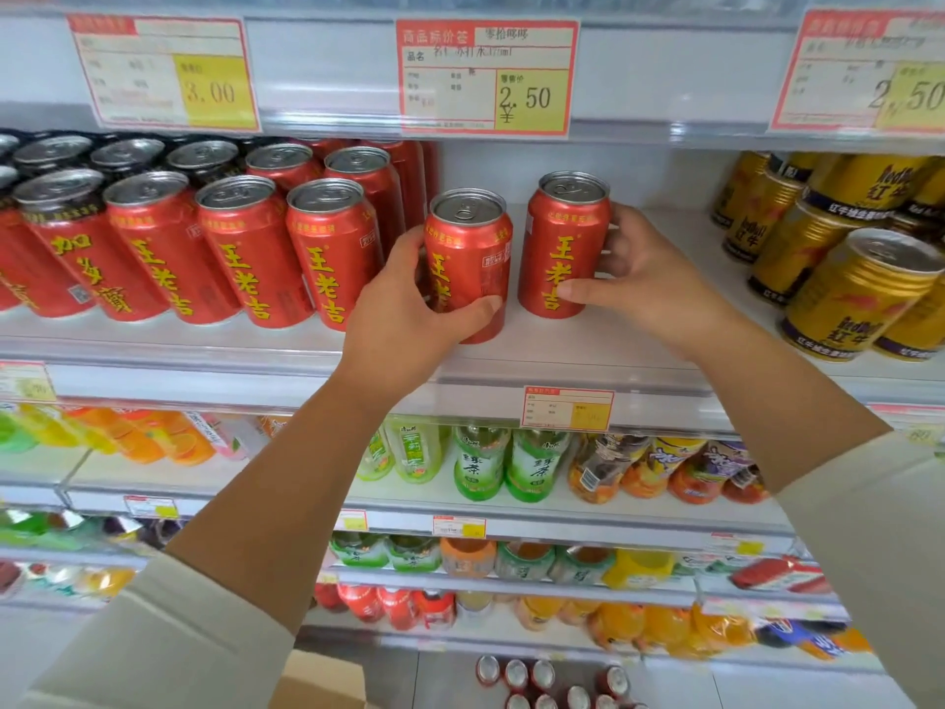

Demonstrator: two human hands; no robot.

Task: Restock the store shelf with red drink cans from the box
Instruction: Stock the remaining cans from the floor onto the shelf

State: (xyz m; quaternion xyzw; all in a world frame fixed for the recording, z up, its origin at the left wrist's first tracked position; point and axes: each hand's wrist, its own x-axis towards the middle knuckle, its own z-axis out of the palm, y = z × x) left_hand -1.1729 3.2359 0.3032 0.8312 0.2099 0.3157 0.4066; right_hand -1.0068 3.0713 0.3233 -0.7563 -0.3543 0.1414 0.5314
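Two red drink cans stand upright on the white shelf (588, 350), side by side with a small gap. My left hand (409, 309) grips the left can (468, 248) from its left and front. My right hand (644, 278) holds the right can (562, 248), thumb on its front, fingers behind its right side. A row of matching red cans (245, 248) fills the shelf to the left. Far below, on the floor, the cardboard box (322, 683) shows a flap, with several red cans (542, 683) seen from above beside it.
Gold energy-drink cans (844, 278) crowd the shelf's right end. The upper shelf edge carries price tags (486, 79) just above the can tops. Lower shelves hold green tea bottles (480, 463) and orange drinks (153, 437).
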